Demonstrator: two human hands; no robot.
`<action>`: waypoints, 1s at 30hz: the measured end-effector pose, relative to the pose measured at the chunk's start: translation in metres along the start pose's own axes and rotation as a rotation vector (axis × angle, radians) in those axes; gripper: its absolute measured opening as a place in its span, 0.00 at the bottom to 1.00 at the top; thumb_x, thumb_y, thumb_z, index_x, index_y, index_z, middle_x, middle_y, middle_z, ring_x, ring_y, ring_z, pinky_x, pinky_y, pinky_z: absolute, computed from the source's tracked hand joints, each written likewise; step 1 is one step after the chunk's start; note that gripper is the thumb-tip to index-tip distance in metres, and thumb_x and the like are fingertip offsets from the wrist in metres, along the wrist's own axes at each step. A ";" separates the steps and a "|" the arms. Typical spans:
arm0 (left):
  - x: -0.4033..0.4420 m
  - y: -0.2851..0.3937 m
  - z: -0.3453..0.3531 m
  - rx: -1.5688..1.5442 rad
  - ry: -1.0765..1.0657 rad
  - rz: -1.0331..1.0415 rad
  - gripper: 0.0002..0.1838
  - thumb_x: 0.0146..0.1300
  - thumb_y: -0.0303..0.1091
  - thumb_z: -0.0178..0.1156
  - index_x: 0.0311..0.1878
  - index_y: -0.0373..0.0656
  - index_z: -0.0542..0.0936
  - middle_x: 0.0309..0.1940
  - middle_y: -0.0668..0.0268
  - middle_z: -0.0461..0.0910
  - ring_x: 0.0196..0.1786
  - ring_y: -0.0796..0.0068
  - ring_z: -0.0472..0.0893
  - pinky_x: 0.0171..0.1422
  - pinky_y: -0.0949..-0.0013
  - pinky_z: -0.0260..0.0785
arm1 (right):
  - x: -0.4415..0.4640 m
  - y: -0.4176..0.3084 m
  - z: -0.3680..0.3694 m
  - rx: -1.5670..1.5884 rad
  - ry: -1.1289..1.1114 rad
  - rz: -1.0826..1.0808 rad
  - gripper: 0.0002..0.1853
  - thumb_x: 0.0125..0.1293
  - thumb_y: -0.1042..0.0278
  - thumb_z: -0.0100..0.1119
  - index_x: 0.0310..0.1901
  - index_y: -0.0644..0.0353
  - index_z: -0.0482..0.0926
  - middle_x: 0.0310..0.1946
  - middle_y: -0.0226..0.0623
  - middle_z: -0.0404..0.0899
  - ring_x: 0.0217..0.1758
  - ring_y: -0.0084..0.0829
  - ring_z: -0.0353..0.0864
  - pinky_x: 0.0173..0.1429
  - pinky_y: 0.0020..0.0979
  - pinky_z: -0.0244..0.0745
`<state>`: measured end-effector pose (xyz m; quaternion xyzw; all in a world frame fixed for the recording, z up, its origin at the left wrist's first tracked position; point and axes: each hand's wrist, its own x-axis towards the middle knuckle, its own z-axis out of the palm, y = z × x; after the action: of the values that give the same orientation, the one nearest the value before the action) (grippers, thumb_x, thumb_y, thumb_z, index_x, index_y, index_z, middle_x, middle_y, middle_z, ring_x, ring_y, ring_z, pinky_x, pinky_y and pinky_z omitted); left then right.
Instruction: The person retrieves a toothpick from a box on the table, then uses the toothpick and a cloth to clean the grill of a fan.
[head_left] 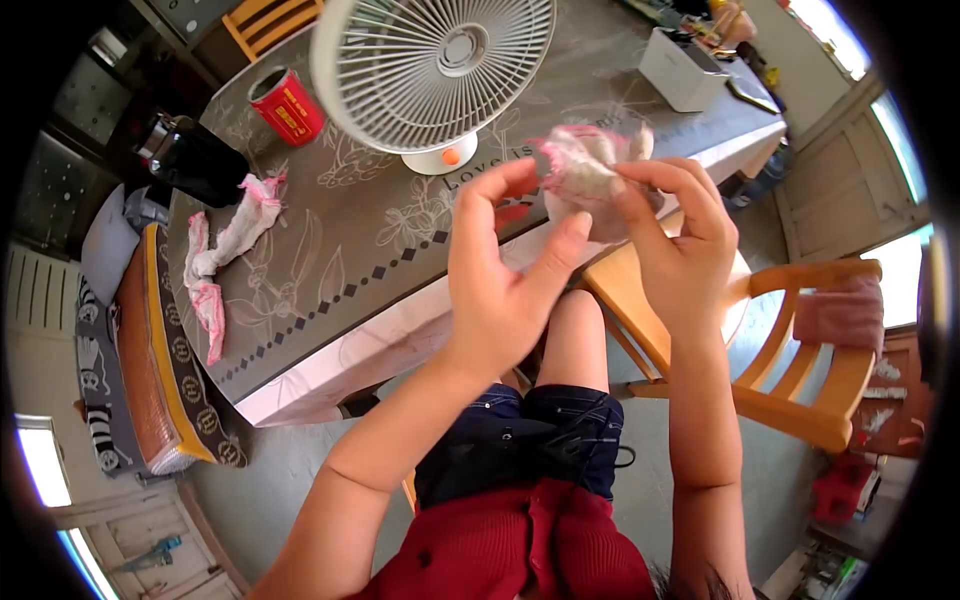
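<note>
My right hand [685,230] pinches a crumpled white cloth [585,165] with pink edges between thumb and fingers, held up above the table's near edge. Just left of it is my left hand [510,265], its fingers curved and apart from the thumb. The left thumb tip comes close to the cloth; whether it touches is hard to tell. On the left of the table lies a second white cloth [235,240] with pink ends, twisted and knotted in the middle.
A white fan [435,160] stands on the patterned table [370,240]. Left of it are a red can [288,108] and a black flask [195,160]. A white box [680,72] sits at the back right. A wooden chair [790,380] stands close on the right.
</note>
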<state>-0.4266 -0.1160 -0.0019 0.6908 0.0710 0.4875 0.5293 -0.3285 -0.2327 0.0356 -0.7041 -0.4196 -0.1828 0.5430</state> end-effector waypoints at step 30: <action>0.053 0.081 -0.099 0.279 -0.344 0.032 0.07 0.63 0.23 0.62 0.45 0.35 0.80 0.35 0.64 0.83 0.40 0.77 0.82 0.49 0.72 0.75 | 0.002 -0.070 0.009 0.382 -0.409 0.065 0.20 0.64 0.80 0.59 0.58 0.61 0.72 0.29 0.35 0.82 0.28 0.24 0.78 0.36 0.25 0.74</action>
<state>-0.5074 -0.0529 0.0912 0.8314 0.0355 0.3560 0.4251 -0.3843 -0.2201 0.0767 -0.6242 -0.5246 0.0632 0.5755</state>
